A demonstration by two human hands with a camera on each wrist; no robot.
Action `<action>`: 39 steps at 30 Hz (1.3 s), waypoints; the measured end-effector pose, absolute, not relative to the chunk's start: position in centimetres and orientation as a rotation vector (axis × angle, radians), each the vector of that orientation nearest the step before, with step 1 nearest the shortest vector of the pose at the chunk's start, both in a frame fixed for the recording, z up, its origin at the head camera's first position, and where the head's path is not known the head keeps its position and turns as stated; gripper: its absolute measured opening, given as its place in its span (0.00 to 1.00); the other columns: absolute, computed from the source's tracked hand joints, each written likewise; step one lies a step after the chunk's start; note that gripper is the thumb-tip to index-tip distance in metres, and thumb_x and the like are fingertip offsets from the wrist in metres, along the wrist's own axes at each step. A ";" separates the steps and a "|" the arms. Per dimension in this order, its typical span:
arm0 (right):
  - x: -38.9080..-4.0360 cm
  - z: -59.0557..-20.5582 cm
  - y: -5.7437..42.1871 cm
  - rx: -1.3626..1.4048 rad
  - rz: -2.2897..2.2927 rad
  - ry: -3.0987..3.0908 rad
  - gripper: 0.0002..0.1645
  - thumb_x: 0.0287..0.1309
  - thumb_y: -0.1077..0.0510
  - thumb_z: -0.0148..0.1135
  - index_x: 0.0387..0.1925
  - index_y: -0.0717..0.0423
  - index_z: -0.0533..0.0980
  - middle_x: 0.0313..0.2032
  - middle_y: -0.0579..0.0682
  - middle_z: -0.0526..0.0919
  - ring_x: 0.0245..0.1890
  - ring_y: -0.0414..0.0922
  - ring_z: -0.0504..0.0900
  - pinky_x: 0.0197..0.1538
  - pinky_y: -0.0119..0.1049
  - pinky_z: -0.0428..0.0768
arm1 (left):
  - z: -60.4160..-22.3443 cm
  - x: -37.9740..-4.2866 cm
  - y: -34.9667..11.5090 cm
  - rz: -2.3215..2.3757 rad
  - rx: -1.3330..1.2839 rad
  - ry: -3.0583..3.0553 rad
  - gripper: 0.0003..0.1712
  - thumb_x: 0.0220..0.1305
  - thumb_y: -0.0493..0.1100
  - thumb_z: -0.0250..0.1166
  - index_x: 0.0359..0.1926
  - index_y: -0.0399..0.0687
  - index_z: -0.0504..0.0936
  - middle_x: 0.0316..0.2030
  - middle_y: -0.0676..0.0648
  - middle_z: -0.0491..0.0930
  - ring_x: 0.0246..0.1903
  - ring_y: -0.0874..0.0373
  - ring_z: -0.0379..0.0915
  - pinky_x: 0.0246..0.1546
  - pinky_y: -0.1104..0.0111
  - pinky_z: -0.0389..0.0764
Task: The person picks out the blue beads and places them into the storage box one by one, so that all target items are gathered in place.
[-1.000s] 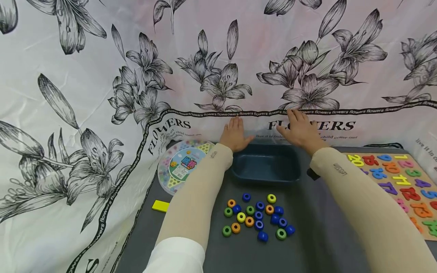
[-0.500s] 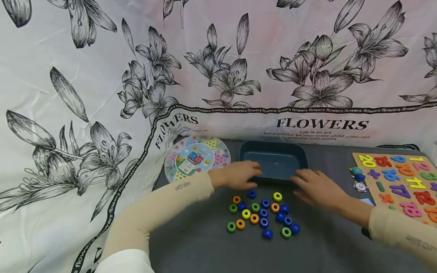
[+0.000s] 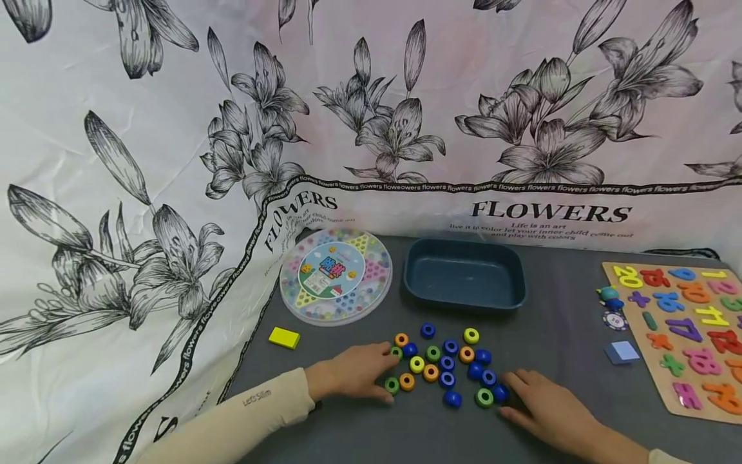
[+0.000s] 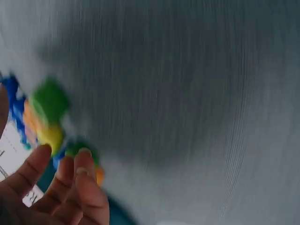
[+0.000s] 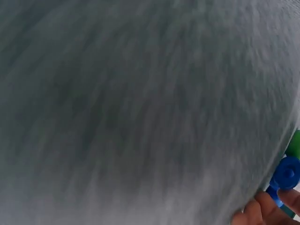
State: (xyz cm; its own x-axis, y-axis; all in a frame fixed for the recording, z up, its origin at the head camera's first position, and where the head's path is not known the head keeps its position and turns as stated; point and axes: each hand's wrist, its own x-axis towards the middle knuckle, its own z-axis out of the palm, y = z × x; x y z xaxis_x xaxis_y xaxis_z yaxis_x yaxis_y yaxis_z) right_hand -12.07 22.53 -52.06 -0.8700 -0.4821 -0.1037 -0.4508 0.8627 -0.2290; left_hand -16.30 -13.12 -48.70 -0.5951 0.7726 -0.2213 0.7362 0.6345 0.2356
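Observation:
Blue, green, orange and yellow pony beads lie scattered on the dark grey table in the head view. My left hand [image 3: 355, 372] is at their left side, its relaxed fingers spread around a green bead [image 3: 391, 385]; another green bead is partly hidden by the fingertips. In the left wrist view, the fingers [image 4: 32, 169] overlap blurred beads. At the right side of the beads, my right hand [image 3: 547, 412] has its fingertips beside a blue bead [image 3: 500, 394], close to a green bead [image 3: 484, 397]. The right wrist view shows a blue bead [image 5: 286, 172] by the thumb; contact is unclear.
A dark blue tray [image 3: 464, 303] stands behind the beads. Left of it lies a round game box [image 3: 307, 303], with a yellow block [image 3: 284, 338] in front. At the right are a number puzzle board [image 3: 655, 374], a light blue block [image 3: 622, 352] and small toys. Patterned fabric hangs behind.
Both hands have come back from the fabric beyond the tray, past the tray, down to the table, and now flank the beads. The beads keep their arrangement. The head view has shifted slightly.

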 end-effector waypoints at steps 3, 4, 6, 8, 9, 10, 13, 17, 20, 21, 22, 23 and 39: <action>-12.1 -52.7 22.1 -0.571 -0.389 2.757 0.37 0.46 0.24 0.55 0.48 0.44 0.75 0.40 0.41 0.77 0.39 0.39 0.77 0.38 0.42 0.78 | -50.5 -14.8 -13.5 0.353 1.130 2.519 0.22 0.55 0.66 0.61 0.41 0.59 0.69 0.32 0.59 0.65 0.25 0.70 0.60 0.22 0.77 0.62; -12.1 -52.9 21.9 -0.516 -0.429 2.705 0.37 0.45 0.25 0.56 0.47 0.45 0.75 0.39 0.42 0.77 0.38 0.40 0.76 0.37 0.42 0.78 | -51.1 -14.3 -13.6 0.418 1.086 2.510 0.21 0.56 0.65 0.61 0.41 0.60 0.69 0.32 0.59 0.65 0.25 0.71 0.60 0.21 0.77 0.62; -12.3 -53.2 21.7 -0.439 -0.490 2.618 0.35 0.46 0.27 0.59 0.46 0.46 0.74 0.38 0.43 0.76 0.34 0.40 0.74 0.35 0.42 0.76 | -51.9 -13.6 -13.8 0.529 0.999 2.506 0.18 0.58 0.63 0.60 0.39 0.60 0.67 0.30 0.60 0.64 0.24 0.71 0.60 0.21 0.76 0.62; -12.7 -53.2 21.6 -0.396 -0.511 2.595 0.31 0.46 0.30 0.61 0.44 0.45 0.74 0.35 0.43 0.75 0.31 0.39 0.71 0.33 0.40 0.74 | -52.2 -13.7 -13.7 0.613 0.938 2.526 0.15 0.60 0.59 0.61 0.38 0.61 0.68 0.29 0.61 0.65 0.23 0.71 0.60 0.20 0.76 0.63; -13.1 -53.1 21.7 -0.391 -0.517 2.604 0.28 0.47 0.31 0.62 0.42 0.44 0.74 0.33 0.42 0.74 0.29 0.39 0.70 0.32 0.39 0.73 | -52.2 -14.0 -13.5 0.643 0.927 2.542 0.13 0.61 0.58 0.60 0.37 0.60 0.67 0.29 0.61 0.65 0.23 0.71 0.60 0.20 0.76 0.63; -12.9 -53.2 21.5 -0.389 -0.525 2.602 0.25 0.48 0.33 0.62 0.41 0.44 0.73 0.32 0.42 0.74 0.28 0.39 0.69 0.31 0.38 0.71 | -52.4 -13.7 -13.6 0.662 0.910 2.551 0.12 0.61 0.56 0.61 0.36 0.61 0.67 0.28 0.61 0.65 0.23 0.71 0.60 0.21 0.76 0.63; -12.8 -53.1 21.4 -0.377 -0.536 2.604 0.21 0.49 0.36 0.63 0.40 0.42 0.73 0.29 0.42 0.72 0.27 0.39 0.68 0.30 0.37 0.69 | -52.6 -13.5 -13.6 0.702 0.906 2.565 0.10 0.62 0.53 0.60 0.36 0.61 0.67 0.29 0.61 0.66 0.24 0.72 0.61 0.22 0.76 0.64; -12.7 -52.7 21.5 -0.385 -0.556 2.597 0.21 0.50 0.38 0.64 0.41 0.42 0.73 0.28 0.41 0.71 0.26 0.39 0.67 0.30 0.36 0.67 | -52.4 -13.4 -13.5 0.736 0.913 2.566 0.09 0.63 0.51 0.60 0.37 0.60 0.67 0.29 0.59 0.67 0.25 0.71 0.60 0.23 0.77 0.64; -12.5 -52.6 21.4 -0.420 -0.552 2.607 0.21 0.50 0.37 0.63 0.41 0.43 0.73 0.27 0.40 0.71 0.26 0.37 0.66 0.29 0.35 0.67 | -52.2 -13.4 -13.4 0.747 0.900 2.558 0.09 0.63 0.50 0.60 0.37 0.58 0.68 0.29 0.59 0.67 0.25 0.71 0.60 0.24 0.77 0.64; -12.5 -52.6 21.4 -0.431 -0.550 2.610 0.21 0.50 0.37 0.63 0.40 0.42 0.72 0.27 0.40 0.71 0.25 0.37 0.66 0.28 0.34 0.67 | -52.2 -13.4 -13.5 0.748 0.899 2.556 0.09 0.63 0.50 0.61 0.37 0.58 0.68 0.29 0.58 0.67 0.26 0.71 0.60 0.24 0.77 0.64; -12.5 -52.7 21.3 -0.431 -0.555 2.608 0.21 0.50 0.37 0.63 0.40 0.42 0.73 0.27 0.40 0.71 0.25 0.37 0.66 0.28 0.34 0.67 | -52.2 -13.4 -13.5 0.747 0.900 2.553 0.09 0.63 0.50 0.61 0.37 0.58 0.68 0.29 0.58 0.67 0.26 0.70 0.60 0.25 0.77 0.64; -12.5 -52.7 21.3 -0.438 -0.553 2.606 0.20 0.50 0.37 0.63 0.40 0.42 0.72 0.27 0.40 0.70 0.25 0.36 0.66 0.28 0.34 0.66 | -52.1 -13.4 -13.5 0.746 0.900 2.551 0.09 0.63 0.50 0.61 0.37 0.57 0.68 0.29 0.58 0.68 0.26 0.70 0.60 0.25 0.77 0.64; -11.9 -52.0 21.6 -0.369 -0.676 2.499 0.19 0.51 0.42 0.65 0.40 0.44 0.71 0.30 0.43 0.74 0.27 0.40 0.70 0.30 0.37 0.72 | -47.1 -22.8 -11.4 0.788 0.750 2.742 0.38 0.59 0.59 0.61 0.66 0.47 0.63 0.65 0.46 0.63 0.63 0.52 0.63 0.60 0.58 0.68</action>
State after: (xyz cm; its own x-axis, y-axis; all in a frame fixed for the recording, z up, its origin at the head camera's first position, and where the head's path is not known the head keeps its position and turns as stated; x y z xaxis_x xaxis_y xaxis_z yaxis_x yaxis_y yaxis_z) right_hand -11.92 21.57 -52.04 -0.8274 -0.3815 -0.4122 -0.1215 0.8381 -0.5318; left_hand -22.76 -11.37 -47.12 -0.8537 0.5190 -0.0425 0.4174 0.7307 0.5402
